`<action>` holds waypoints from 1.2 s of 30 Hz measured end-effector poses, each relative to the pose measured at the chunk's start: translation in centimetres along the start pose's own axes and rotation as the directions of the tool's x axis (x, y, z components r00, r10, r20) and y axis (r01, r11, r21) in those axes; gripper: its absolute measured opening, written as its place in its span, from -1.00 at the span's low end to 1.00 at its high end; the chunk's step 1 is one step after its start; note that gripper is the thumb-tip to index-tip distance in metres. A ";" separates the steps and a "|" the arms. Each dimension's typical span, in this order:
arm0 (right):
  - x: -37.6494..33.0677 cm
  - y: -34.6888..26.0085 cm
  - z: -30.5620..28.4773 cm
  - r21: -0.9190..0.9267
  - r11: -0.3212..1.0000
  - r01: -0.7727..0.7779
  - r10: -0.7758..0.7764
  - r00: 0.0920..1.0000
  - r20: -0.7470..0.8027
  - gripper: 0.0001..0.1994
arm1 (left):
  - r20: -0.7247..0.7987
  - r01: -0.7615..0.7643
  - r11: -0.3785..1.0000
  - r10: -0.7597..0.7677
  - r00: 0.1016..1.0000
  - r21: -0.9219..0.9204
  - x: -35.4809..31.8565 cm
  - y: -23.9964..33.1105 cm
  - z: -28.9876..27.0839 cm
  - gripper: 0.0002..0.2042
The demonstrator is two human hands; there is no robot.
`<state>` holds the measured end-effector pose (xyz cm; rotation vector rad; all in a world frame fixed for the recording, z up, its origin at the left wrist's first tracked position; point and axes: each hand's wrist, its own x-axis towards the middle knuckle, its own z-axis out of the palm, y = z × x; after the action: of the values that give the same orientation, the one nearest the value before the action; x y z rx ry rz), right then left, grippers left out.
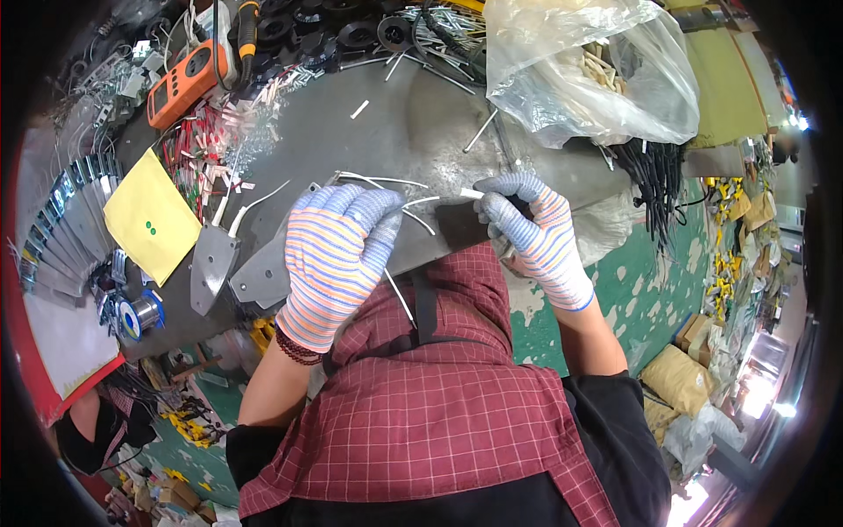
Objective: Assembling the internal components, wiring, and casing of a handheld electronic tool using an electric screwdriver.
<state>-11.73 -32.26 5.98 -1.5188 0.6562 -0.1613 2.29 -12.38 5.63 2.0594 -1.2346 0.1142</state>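
My left hand (338, 259), in a striped knit glove, is closed around thin white wires (420, 203), whose ends fan out past its fingers toward the right. One more white wire (399, 297) hangs down below that hand over the checked apron. Between thumb and fingertips, my right hand (534, 233), gloved alike, pinches a short white sleeve (471, 193). A small gap separates the sleeve from the nearest wire end. Just left of my left hand lie a grey flat plate (213, 268) with white wires at its top and a second grey plate (263, 274), partly covered by the hand.
An orange meter (189, 83), red-and-white wire pieces (211, 145), a yellow card (151, 218) and a solder spool (142, 314) lie left on the dark table (351, 145). A clear plastic bag (562, 79) stands back right, with black cables (654, 180) below it.
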 end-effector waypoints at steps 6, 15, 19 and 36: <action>0.1 -1.3 0.4 -0.147 0.989 -0.005 0.013 0.998 0.054 -0.84 | 0.044 0.012 1.000 -0.013 0.999 0.022 0.1 0.2 -0.2 -0.87; 0.4 -3.3 0.6 -0.427 0.842 0.330 -0.282 0.944 0.174 -0.81 | 0.044 0.002 0.999 -0.004 0.999 0.044 0.1 0.2 -0.1 -0.87; 0.5 -2.8 0.2 -0.370 0.902 0.222 -0.168 0.971 0.173 -0.81 | 0.030 0.003 0.999 -0.005 1.000 0.035 0.1 0.1 0.1 -0.87; 1.3 -0.9 1.0 -0.535 0.727 0.430 -0.468 0.881 0.072 -0.86 | 0.056 0.022 0.998 -0.025 0.998 0.065 -0.1 0.3 0.0 -0.86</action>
<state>-9.96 -32.08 6.37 -2.2238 0.3791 -0.4311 2.01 -12.45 5.74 2.1457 -1.2553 0.0867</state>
